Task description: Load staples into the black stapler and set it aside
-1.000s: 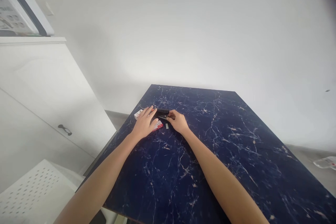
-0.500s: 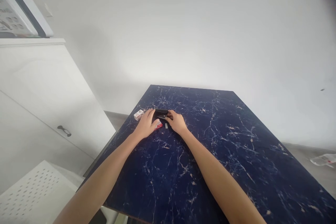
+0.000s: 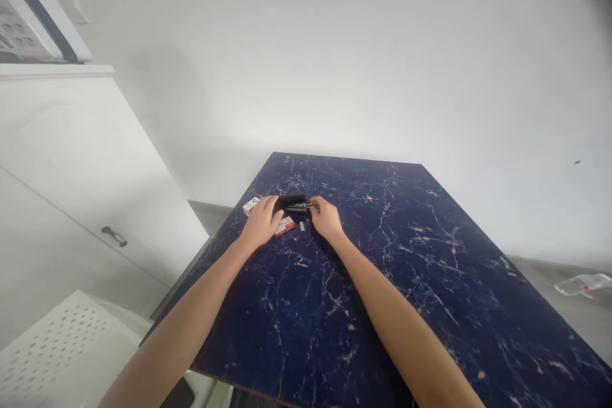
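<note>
A black stapler [image 3: 292, 199] lies on the blue marbled table with its top part raised from its metal inside. My left hand [image 3: 261, 222] is wrapped round the stapler's left end, hiding that end. At the other end, my right hand [image 3: 326, 217] pinches the metal magazine [image 3: 302, 206] between thumb and fingers. Just below the stapler sit a small red and white box [image 3: 285, 226] and a short grey strip of staples [image 3: 302, 226]. Behind my left hand a white box [image 3: 250, 205] is partly covered.
The dark blue table [image 3: 382, 280] reaches back to a pale wall. A white cabinet [image 3: 71, 159] with a dark handle stands at the left, above a white perforated stool or box [image 3: 57, 344]. Clear plastic packaging [image 3: 583, 284] lies on the floor at right.
My right hand has shifted slightly right along the stapler, and more of the metal magazine shows. The left thumb has moved off the red and white box, which is more visible.
</note>
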`<state>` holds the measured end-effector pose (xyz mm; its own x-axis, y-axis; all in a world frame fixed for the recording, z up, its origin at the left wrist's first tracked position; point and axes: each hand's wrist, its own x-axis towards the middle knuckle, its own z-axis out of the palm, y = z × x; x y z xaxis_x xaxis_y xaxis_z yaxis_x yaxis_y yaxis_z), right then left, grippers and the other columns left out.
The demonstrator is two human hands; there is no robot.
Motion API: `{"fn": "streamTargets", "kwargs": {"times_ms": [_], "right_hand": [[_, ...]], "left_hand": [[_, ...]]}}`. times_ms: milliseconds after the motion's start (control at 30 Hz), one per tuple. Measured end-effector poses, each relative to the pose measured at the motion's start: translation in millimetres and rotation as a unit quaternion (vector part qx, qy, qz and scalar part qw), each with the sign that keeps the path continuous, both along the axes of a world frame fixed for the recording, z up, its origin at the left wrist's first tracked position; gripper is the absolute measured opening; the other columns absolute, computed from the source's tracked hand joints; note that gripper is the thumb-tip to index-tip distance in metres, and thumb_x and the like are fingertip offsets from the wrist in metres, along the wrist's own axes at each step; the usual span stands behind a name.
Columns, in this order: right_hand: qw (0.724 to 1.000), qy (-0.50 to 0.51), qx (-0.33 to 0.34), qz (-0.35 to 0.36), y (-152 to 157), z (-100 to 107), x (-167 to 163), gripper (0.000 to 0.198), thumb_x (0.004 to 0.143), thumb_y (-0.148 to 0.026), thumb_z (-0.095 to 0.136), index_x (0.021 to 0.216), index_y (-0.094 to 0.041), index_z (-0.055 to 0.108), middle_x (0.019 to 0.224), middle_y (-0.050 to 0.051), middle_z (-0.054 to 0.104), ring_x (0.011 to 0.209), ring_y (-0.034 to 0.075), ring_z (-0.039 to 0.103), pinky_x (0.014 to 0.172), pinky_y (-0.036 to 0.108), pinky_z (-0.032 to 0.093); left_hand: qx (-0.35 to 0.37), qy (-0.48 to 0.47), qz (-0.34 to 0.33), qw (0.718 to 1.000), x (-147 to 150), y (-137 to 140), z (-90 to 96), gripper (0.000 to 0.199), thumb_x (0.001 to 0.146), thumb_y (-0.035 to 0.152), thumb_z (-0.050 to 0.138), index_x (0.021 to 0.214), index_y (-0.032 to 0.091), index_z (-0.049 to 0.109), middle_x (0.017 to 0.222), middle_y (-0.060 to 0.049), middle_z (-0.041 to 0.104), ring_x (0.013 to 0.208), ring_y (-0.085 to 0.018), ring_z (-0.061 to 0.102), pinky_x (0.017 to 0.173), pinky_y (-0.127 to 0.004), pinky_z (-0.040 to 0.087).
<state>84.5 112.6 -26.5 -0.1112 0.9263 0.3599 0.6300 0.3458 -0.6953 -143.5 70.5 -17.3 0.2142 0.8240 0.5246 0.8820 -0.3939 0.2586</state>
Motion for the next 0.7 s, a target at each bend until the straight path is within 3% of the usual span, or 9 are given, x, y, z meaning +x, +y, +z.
{"fn": "streamTargets", "kwargs": {"times_ms": [133, 233, 367, 467, 600, 700], "right_hand": [[0.997, -0.017, -0.006, -0.069, 0, 2, 6, 0.031, 0.094, -0.009, 0.044, 0.103, -0.020, 0.071, 0.111, 0.009, 0.069, 0.102, 0.023, 0.066, 0.093, 0.035, 0.050], [0.997, -0.010, 0.000, -0.070, -1, 1, 6, 0.033, 0.094, -0.010, 0.042, 0.110, -0.019, 0.069, 0.117, 0.012, 0.067, 0.103, 0.025, 0.065, 0.094, 0.037, 0.050], [0.999, -0.016, 0.020, 0.031, 5, -5, 5, 0.043, 0.090, -0.008, 0.045, 0.126, -0.020, 0.064, 0.123, 0.010, 0.067, 0.109, 0.025, 0.065, 0.101, 0.039, 0.049], [0.996, -0.030, 0.010, 0.086, 12, -10, 3, 0.054, 0.086, -0.007, 0.048, 0.138, -0.020, 0.056, 0.132, 0.011, 0.065, 0.118, 0.025, 0.063, 0.107, 0.041, 0.048], [0.995, 0.022, -0.054, 0.081, 15, -11, -13, 0.073, 0.086, -0.011, 0.051, 0.156, -0.022, 0.033, 0.141, 0.011, 0.061, 0.127, 0.026, 0.061, 0.110, 0.042, 0.047], [0.992, 0.026, -0.094, 0.075, 11, -8, -32, 0.086, 0.085, -0.017, 0.055, 0.162, -0.016, 0.017, 0.143, 0.016, 0.058, 0.130, 0.030, 0.058, 0.111, 0.047, 0.045]], "left_hand": [[0.062, 0.011, 0.098, 0.993, -12, 0, 7.2, 0.050, 0.102, 0.038, 0.045, 0.147, 0.015, 0.047, 0.137, -0.017, 0.059, 0.142, -0.039, 0.037, 0.117, -0.058, 0.032], [0.036, 0.015, 0.158, 0.987, -33, 3, 8.6, 0.047, 0.098, 0.037, 0.051, 0.140, 0.017, 0.054, 0.137, -0.018, 0.059, 0.136, -0.041, 0.046, 0.113, -0.059, 0.037], [-0.080, -0.001, 0.129, 0.988, -53, 7, 5.7, 0.041, 0.094, 0.033, 0.054, 0.133, 0.019, 0.060, 0.127, -0.015, 0.068, 0.119, -0.036, 0.062, 0.100, -0.049, 0.051], [-0.088, -0.036, 0.120, 0.988, -52, 7, 6.0, 0.041, 0.094, 0.029, 0.053, 0.133, 0.022, 0.060, 0.129, -0.011, 0.068, 0.117, -0.032, 0.065, 0.099, -0.043, 0.053], [-0.091, -0.054, 0.128, 0.986, -40, 5, 7.1, 0.042, 0.090, 0.028, 0.057, 0.132, 0.022, 0.061, 0.129, -0.010, 0.069, 0.116, -0.032, 0.066, 0.098, -0.043, 0.054], [-0.097, -0.051, 0.122, 0.987, -30, 2, 7.6, 0.042, 0.089, 0.027, 0.059, 0.130, 0.022, 0.062, 0.128, -0.009, 0.070, 0.116, -0.032, 0.067, 0.099, -0.043, 0.054]]}}
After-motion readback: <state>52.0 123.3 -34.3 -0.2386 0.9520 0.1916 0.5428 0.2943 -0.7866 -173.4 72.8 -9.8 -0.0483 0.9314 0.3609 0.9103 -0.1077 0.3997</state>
